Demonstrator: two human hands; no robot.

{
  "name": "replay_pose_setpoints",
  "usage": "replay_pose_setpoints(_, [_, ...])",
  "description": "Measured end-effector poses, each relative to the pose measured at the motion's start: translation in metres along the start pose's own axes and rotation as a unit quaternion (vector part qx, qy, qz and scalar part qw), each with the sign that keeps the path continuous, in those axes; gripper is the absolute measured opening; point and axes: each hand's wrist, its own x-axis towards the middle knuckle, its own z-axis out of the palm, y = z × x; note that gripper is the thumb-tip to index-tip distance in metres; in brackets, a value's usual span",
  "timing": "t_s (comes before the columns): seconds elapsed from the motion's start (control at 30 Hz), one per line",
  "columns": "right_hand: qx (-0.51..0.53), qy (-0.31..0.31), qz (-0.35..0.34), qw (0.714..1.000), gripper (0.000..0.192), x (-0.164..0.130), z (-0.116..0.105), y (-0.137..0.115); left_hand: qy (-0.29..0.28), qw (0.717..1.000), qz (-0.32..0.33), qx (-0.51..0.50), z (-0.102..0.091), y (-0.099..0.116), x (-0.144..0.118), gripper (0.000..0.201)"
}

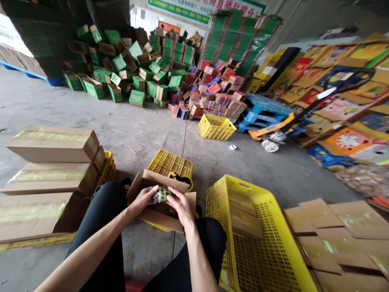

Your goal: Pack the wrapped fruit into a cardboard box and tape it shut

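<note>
Both your forearms reach forward from your knees, and your left hand (142,199) and right hand (181,206) meet over the small open brown cardboard box (164,194), which rests on an upturned yellow plastic crate (170,163) on the concrete floor (146,129). Your left hand's fingers curl closed around the clear-wrapped green-and-dark packet (160,195) at the box mouth; your right hand lies palm down, fingers bent onto the packet's right end. Sealed taped brown cartons (51,144) are stacked at your left, and a big empty yellow perforated crate (258,235) stands at your right.
</note>
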Motion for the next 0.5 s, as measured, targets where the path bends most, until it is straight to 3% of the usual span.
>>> replay_pose_setpoints(0.2, [-0.003, 0.053, -0.017, 0.998, 0.064, 0.004, -0.001, 0.003, 0.009, 0.999, -0.043, -0.023, 0.002, 0.002, 0.003, 0.090])
replay_pose_setpoints(0.5, [-0.025, 0.090, -0.019, 0.995, 0.065, 0.011, -0.007, 0.012, -0.042, 0.998, -0.023, -0.030, 0.004, 0.007, -0.003, 0.105])
